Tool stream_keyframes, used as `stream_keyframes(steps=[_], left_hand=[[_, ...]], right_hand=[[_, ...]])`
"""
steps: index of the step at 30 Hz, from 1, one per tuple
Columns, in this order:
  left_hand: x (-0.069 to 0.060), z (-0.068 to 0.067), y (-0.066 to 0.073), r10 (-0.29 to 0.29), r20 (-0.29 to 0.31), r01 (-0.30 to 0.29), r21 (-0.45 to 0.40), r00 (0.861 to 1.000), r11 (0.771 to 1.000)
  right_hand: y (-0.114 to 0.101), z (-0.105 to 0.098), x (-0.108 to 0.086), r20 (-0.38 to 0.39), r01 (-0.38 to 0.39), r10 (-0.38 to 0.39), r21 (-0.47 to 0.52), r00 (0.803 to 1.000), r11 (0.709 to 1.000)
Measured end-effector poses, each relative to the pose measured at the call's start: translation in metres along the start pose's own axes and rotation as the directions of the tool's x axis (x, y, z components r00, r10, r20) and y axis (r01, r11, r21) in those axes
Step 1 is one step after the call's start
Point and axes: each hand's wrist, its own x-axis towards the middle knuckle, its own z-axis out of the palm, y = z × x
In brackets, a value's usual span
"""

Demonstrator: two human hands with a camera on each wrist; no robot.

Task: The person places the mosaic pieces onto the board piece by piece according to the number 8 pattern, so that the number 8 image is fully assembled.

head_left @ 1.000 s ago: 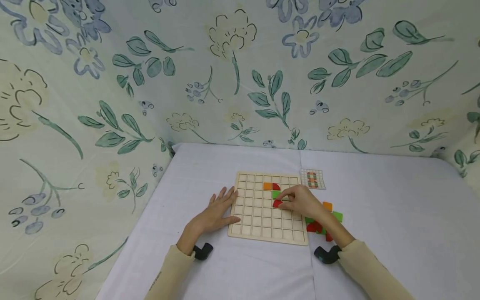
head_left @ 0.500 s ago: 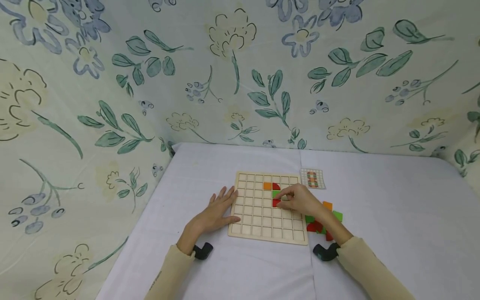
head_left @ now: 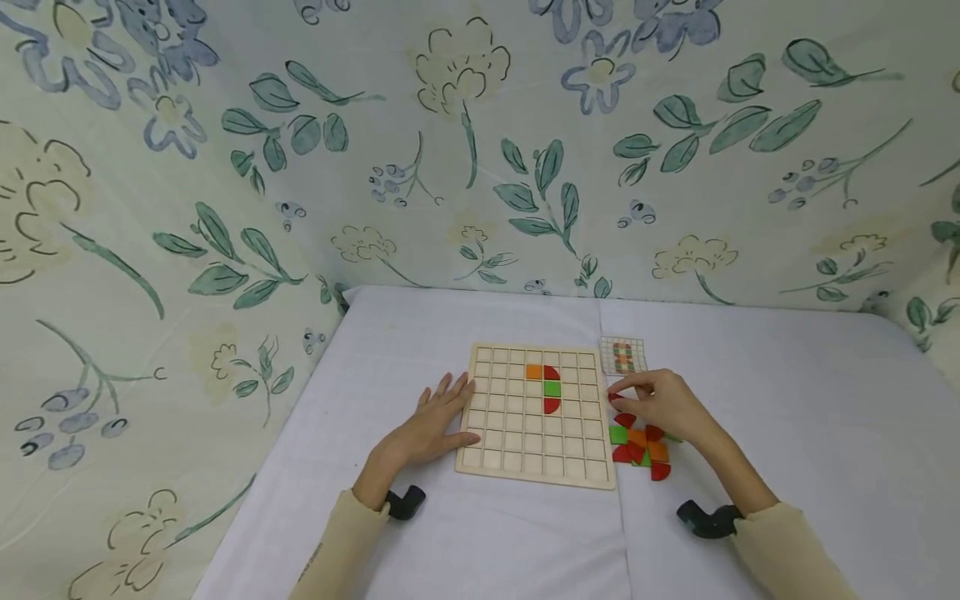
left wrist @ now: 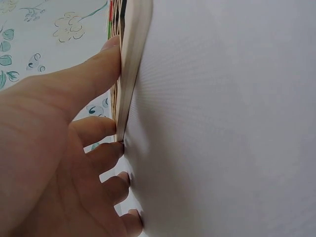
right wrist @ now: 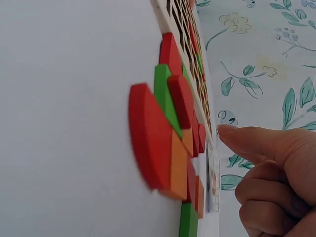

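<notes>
My left hand [head_left: 431,429] is spread at the left edge of a wooden grid board [head_left: 510,462]. In the left wrist view its thumb [left wrist: 96,71] presses on the board's side, the other fingers reaching past the edge. The board bears an orange square [head_left: 534,372], a green square [head_left: 552,388] and two red quarter-round tiles, an upper tile [head_left: 551,372] and a lower tile [head_left: 552,406]. Right of the board, my right hand [head_left: 663,404] has thumb and index at a red tile [head_left: 614,397]; whether they pinch it is unclear. Its other fingers [right wrist: 269,195] are curled.
Just right of the board lies a loose pile of red, green and orange tiles, with a red tile [head_left: 661,472] at its near end. A pattern card [head_left: 636,343] lies beyond, by the board's far right corner. Floral cloth [head_left: 480,208] hangs behind the white-covered table [head_left: 810,417].
My right hand has let go of the lower red tile, which lies in its cell, and moved right, off the board to the loose tiles. My left hand has stayed in place.
</notes>
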Motion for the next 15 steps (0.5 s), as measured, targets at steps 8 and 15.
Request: stream_keyframes(steps=[8, 15], left_hand=[[0.0, -0.001, 0.0, 0.003, -0.003, -0.003, 0.002, 1.0, 1.0], [0.0, 0.0, 0.0, 0.002, -0.002, -0.002, -0.003, 1.0, 1.0]], right_hand=[[0.021, -0.013, -0.023, -0.051, -0.085, 0.083, -0.037, 0.995, 0.996], [0.031, -0.016, -0.033, -0.089, -0.129, 0.125, -0.047, 0.988, 0.991]])
